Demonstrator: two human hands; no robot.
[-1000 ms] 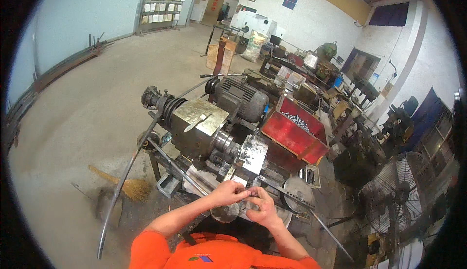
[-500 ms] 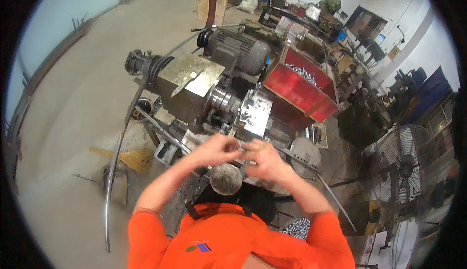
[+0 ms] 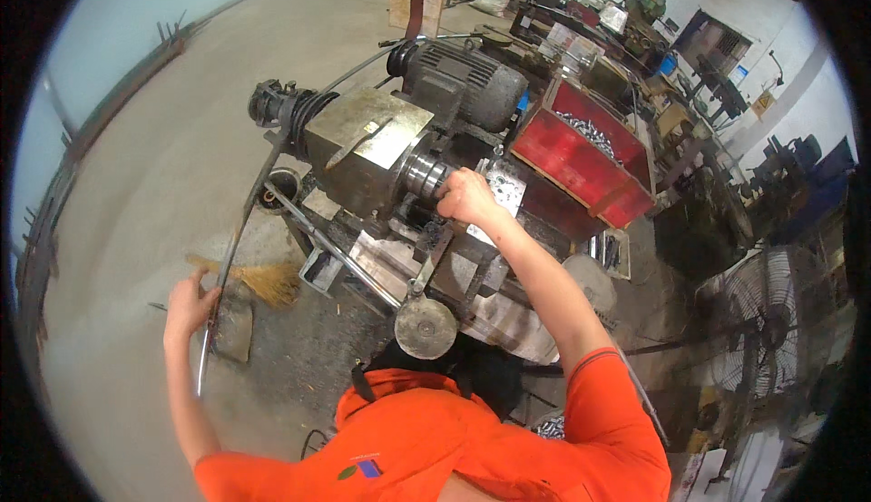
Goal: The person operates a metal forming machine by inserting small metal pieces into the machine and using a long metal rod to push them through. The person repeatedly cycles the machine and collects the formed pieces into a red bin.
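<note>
My right hand [image 3: 468, 199] reaches forward to the metal spindle chuck [image 3: 425, 175] of a machine. Its fingers are closed at the chuck's front, and whatever they pinch is hidden behind them. Just beyond this hand lies a metal plate with holes [image 3: 504, 184]. Out to the left, my left hand [image 3: 188, 304] is beside a long metal lever [image 3: 225, 270], thumb and fingers apart, the thumb near or touching the bar. In front of my body sits a round grey disc [image 3: 425, 328], next to a shiny slanting bar [image 3: 340, 257].
Behind the spindle housing [image 3: 363, 139] stands a ribbed motor [image 3: 472, 83]. A red bin [image 3: 570, 166] with small metal parts is on the right. A broom head [image 3: 268, 282] lies on the floor at left. A caged fan [image 3: 767, 320] stands far right.
My hands have parted from over the machine's front. The left swung out to the lever on the left; the right went forward to the chuck. The view has shifted slightly.
</note>
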